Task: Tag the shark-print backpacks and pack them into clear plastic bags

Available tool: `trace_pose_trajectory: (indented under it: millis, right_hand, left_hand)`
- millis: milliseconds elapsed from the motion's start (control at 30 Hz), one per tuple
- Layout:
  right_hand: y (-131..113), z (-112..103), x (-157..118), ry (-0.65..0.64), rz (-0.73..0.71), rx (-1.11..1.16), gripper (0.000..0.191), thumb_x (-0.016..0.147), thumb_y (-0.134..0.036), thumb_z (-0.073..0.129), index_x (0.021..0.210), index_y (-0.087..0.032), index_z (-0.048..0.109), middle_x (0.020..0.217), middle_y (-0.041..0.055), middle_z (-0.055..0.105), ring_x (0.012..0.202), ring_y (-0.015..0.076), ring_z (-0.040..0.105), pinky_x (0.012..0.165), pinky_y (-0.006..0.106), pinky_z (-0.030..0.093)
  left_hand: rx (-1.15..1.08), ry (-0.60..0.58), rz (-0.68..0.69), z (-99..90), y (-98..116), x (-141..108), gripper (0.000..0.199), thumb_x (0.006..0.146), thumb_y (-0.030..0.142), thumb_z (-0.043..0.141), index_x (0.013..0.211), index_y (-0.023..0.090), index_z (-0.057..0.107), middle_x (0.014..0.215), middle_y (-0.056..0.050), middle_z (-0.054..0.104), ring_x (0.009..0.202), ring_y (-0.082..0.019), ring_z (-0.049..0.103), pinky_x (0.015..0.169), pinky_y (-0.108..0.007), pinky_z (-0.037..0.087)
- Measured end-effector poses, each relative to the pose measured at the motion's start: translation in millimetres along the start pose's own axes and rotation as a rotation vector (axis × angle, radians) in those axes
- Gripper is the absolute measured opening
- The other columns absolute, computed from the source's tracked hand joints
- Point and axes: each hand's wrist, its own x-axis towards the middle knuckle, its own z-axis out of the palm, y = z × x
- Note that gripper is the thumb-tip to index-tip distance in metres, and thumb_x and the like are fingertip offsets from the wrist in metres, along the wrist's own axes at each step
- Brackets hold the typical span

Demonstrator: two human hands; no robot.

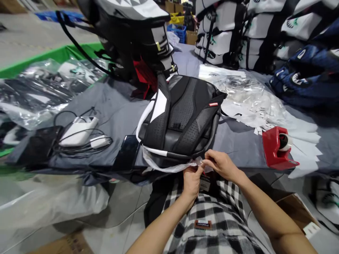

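At lower centre, the left hand [192, 181] and right hand [222, 165] pinch a pale strip [169, 169], fingertips nearly together; I'd keep any pull light and even. Just beyond, mid-frame, the backpack [184, 109] lies strap side up on the table [239, 144].

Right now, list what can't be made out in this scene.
In the head view:
Backpack: front hidden, facing away from the camera.
Pale strip: part between the left hand and right hand, covered by fingers.
Red label: lettering too small.
Lower-left carton: cut off by the bottom edge.
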Motion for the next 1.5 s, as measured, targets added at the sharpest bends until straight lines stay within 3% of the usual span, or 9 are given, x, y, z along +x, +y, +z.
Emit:
trace_pose_trajectory:
  millis: [200,500,700,833,1000,1200,1333,1400,1500]
  right_hand:
    - [0.0,14.1,0.4,0.042,0.001,-0.247,0.026,0.101,-0.038,0.051,0.082,-0.021,0.054,0.07,-0.0002,0.058,0.061,0.0126,0.05,0.058,0.023,0.034]
    - [-7.1,14.4,1.9,0.021,0.083,-0.339,0.016,0.096,-0.029,0.062,0.083,-0.022,0.055,0.072,-0.0002,0.061,0.063,0.0142,0.053,0.059,0.025,0.033]
    - [1.5,3.0,-1.9,-0.035,0.068,-0.111,0.013,0.101,-0.024,0.05,0.088,-0.022,0.055,0.079,0.0009,0.061,0.073,0.0152,0.056,0.067,0.025,0.041]
    - [11.1,11.5,-2.2,-0.046,0.104,0.094,0.013,0.099,-0.019,0.046,0.088,-0.022,0.052,0.075,-0.0004,0.063,0.072,0.0149,0.058,0.071,0.025,0.045]
    - [19.6,27.2,4.5,-0.083,0.129,0.044,0.013,0.092,-0.012,0.047,0.092,-0.02,0.057,0.08,0.0025,0.068,0.076,0.0172,0.062,0.073,0.027,0.047]
    - [16.1,20.5,9.9,-0.177,0.228,-0.209,0.012,0.089,-0.02,0.056,0.101,-0.019,0.06,0.084,0.0056,0.071,0.07,0.0182,0.063,0.062,0.026,0.04]
    - [6.5,17.3,0.2,0.019,0.269,-0.148,0.01,0.093,-0.029,0.057,0.091,-0.021,0.063,0.075,0.0012,0.065,0.067,0.0164,0.059,0.062,0.025,0.038]
    - [3.3,17.9,-4.9,0.057,0.213,-0.025,0.03,0.099,-0.038,0.049,0.077,-0.021,0.061,0.073,0.0014,0.061,0.07,0.0157,0.057,0.065,0.026,0.04]
    - [5.2,23.6,-3.7,-0.048,0.182,0.11,0.054,0.101,-0.054,0.037,0.06,-0.02,0.051,0.064,0.0005,0.051,0.064,0.0143,0.051,0.062,0.026,0.039]
  left_hand:
    - [-0.022,-0.007,-0.004,-1.8,-1.8,2.2,0.039,0.06,0.041,0.089,0.083,0.017,0.069,0.089,-0.004,0.073,0.093,-0.022,0.067,0.099,-0.037,0.047]
    - [-0.064,-0.101,-0.013,-6.7,2.1,-5.2,0.046,0.066,0.045,0.085,0.1,0.019,0.069,0.106,-0.006,0.073,0.111,-0.026,0.065,0.108,-0.04,0.043]
    - [-0.07,0.088,-0.072,-10.5,-14.1,-1.3,0.05,0.067,0.054,0.083,0.103,0.022,0.067,0.112,-0.004,0.071,0.115,-0.023,0.063,0.113,-0.039,0.038]
    - [-0.078,0.088,-0.075,-9.7,-16.9,0.7,0.052,0.066,0.055,0.084,0.103,0.022,0.068,0.108,-0.005,0.073,0.113,-0.024,0.064,0.11,-0.039,0.041]
    - [-0.025,0.093,-0.027,-9.5,-16.7,1.3,0.047,0.068,0.051,0.083,0.102,0.022,0.069,0.109,-0.005,0.073,0.119,-0.024,0.062,0.114,-0.04,0.038]
    - [-0.031,0.125,-0.008,-10.2,-19.4,2.3,0.048,0.068,0.05,0.084,0.104,0.022,0.069,0.112,-0.005,0.073,0.115,-0.024,0.063,0.112,-0.042,0.04]
    - [-0.057,0.123,-0.001,-7.1,-15.3,0.9,0.045,0.069,0.046,0.084,0.103,0.021,0.07,0.107,-0.004,0.074,0.111,-0.023,0.065,0.11,-0.041,0.042]
    - [-0.087,0.116,-0.002,-5.0,-13.0,-0.3,0.044,0.069,0.045,0.084,0.104,0.021,0.07,0.107,-0.004,0.074,0.11,-0.023,0.066,0.11,-0.041,0.042]
    - [-0.136,0.101,-0.02,-2.4,-11.7,-0.7,0.05,0.068,0.049,0.084,0.107,0.021,0.07,0.111,-0.005,0.074,0.113,-0.023,0.065,0.112,-0.04,0.04]
